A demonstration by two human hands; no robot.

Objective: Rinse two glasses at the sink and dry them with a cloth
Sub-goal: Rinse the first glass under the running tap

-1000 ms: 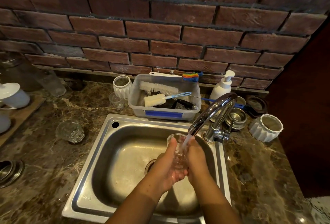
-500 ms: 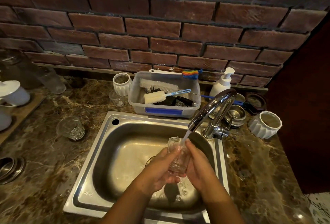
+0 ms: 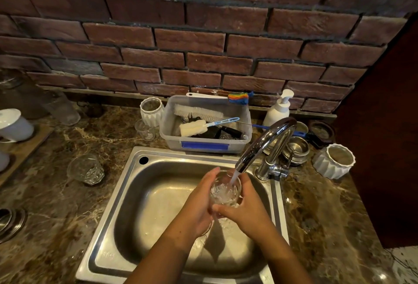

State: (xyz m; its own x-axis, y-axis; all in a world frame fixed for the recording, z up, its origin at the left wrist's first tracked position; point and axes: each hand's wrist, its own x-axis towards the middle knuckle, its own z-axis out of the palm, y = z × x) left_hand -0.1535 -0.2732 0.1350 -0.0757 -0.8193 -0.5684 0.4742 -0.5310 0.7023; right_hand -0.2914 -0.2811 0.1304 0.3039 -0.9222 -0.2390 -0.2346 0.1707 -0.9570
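Over the steel sink [image 3: 126, 195], a clear glass [image 3: 225, 191] stands upright under the running tap [image 3: 264, 143], and water pours into its mouth. My left hand [image 3: 199, 204] grips its left side. My right hand [image 3: 248, 206] grips its right side and base. A second clear cut glass [image 3: 86, 169] stands on the marble counter left of the sink, apart from both hands. No cloth is in view.
A plastic tub [image 3: 204, 143] with brushes sits behind the sink, a soap pump [image 3: 278, 109] beside it. White ribbed cups [image 3: 334, 161] [image 3: 151, 110], a small glass [image 3: 146, 129] and steel bowls [image 3: 296, 150] stand near the tap. A brick wall rises behind.
Both hands have lifted the glass up closer to the spout and turned it upright, so the stream now falls straight into it.
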